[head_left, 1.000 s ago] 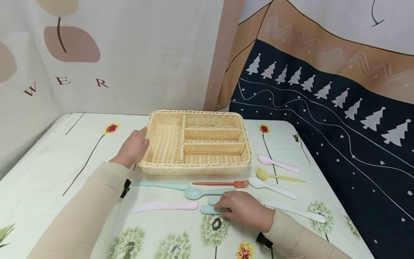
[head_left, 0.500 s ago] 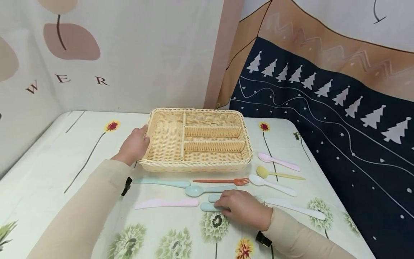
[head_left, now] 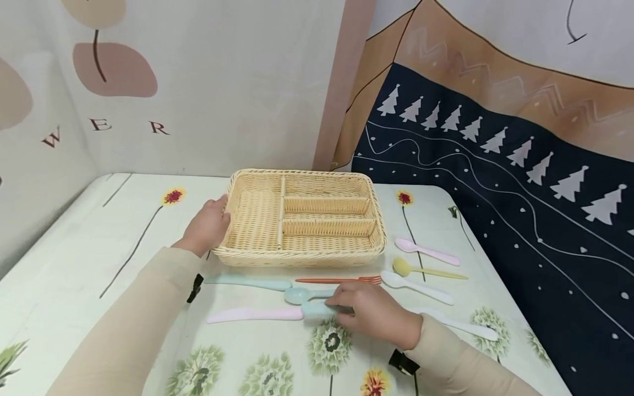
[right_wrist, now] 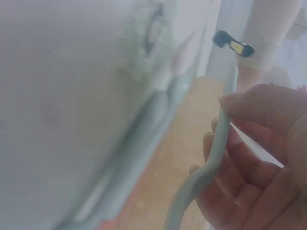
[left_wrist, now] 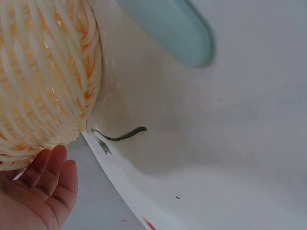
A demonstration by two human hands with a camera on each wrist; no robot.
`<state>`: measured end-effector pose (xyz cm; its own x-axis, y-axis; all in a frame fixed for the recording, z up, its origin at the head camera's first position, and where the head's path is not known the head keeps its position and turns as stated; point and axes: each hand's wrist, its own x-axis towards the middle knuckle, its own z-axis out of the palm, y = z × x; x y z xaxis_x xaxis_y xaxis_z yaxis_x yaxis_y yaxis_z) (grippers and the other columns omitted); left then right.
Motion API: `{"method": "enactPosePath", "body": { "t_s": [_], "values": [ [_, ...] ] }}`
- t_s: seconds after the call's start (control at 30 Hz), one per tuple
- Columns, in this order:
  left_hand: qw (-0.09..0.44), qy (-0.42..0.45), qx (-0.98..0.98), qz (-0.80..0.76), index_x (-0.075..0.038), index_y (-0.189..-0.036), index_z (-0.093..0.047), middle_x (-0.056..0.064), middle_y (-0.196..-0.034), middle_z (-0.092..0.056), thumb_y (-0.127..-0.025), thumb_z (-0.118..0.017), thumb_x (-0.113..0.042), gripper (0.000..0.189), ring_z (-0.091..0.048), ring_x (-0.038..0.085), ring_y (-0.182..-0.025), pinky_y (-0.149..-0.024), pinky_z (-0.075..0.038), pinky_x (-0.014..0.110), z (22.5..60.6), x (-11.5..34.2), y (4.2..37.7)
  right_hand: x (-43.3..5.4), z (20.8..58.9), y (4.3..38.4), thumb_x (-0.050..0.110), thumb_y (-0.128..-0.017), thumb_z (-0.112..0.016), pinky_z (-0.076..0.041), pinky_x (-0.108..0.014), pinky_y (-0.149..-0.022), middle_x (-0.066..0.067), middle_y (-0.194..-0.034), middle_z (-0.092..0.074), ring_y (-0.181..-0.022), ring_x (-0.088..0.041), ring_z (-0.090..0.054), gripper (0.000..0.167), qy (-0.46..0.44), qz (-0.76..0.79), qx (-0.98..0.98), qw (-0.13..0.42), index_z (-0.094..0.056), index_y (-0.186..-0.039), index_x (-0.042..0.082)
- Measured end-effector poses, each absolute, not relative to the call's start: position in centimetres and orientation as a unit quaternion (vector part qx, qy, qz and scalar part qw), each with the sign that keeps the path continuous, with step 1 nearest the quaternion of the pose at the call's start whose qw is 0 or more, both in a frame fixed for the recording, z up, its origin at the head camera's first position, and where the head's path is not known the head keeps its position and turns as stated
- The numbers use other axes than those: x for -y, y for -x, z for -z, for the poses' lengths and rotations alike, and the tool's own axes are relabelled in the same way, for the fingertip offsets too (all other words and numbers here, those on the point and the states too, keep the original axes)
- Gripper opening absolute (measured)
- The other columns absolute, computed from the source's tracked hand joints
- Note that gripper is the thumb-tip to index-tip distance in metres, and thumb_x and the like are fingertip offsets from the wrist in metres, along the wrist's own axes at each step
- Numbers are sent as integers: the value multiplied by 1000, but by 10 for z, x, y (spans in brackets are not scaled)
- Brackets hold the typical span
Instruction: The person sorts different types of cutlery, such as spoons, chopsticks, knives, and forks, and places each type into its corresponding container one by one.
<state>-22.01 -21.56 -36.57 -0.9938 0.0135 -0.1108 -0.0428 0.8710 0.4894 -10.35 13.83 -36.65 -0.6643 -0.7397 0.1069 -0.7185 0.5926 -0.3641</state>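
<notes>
A woven wicker basket (head_left: 297,258) with divided compartments stands at the table's back middle. My left hand (head_left: 205,224) holds its left end; in the left wrist view the left fingers (left_wrist: 50,175) touch the weave and the thumb is hidden. My right hand (head_left: 373,313) pinches a light blue utensil (right_wrist: 217,152) with a curved neck, its handle pointing left. The palm hides its head, so its kind cannot be told. Beside it lie a light blue spoon (head_left: 296,296), a pink knife (head_left: 255,315), a light blue knife (head_left: 247,281) and an orange fork (head_left: 322,281).
Right of the basket lie a pink spoon (head_left: 428,252), a yellow spoon (head_left: 428,271), a white spoon (head_left: 418,287) and a white knife (head_left: 465,325). A flowered cloth (head_left: 134,308) covers the table. Fabric hangs (head_left: 238,99) behind it.
My right hand has raised the light blue utensil a little; of two light blue handles by the fingers, only one now shows in the head view. My left hand stays on the basket.
</notes>
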Motion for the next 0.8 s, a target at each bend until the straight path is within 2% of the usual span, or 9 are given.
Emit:
{"method": "enactPosePath", "body": {
  "t_s": [0.3,0.43,0.8],
  "values": [
    [49,-2,-970,-238,5,-152,-11,33,-137,-34,-104,-29,-17,56,-48,40,-115,-101,-38,55,365,218,222,-140,341,122,11,-86,-71,-48,-21,-66,0,-102,-67,-81,-8,-59,26,380,211,-901,-1,-73,-112,10],
    [40,-4,-971,-236,7,-151,-12,34,-135,-35,-104,-30,-16,55,-49,40,-111,-99,-40,55,365,217,221,-140,331,132,10,-87,-70,-47,-21,-63,1,-102,-66,-77,-5,-55,27,371,226,-901,-3,-72,-114,11],
    [42,-1,-970,-241,6,-152,-11,34,-137,-33,-104,-29,-16,56,-49,38,-109,-98,-41,55,366,217,220,-130,304,166,10,-87,-69,-52,-25,-72,1,-103,-67,-86,-10,-61,25,351,222,-910,-4,-73,-112,11]
  ]
}}
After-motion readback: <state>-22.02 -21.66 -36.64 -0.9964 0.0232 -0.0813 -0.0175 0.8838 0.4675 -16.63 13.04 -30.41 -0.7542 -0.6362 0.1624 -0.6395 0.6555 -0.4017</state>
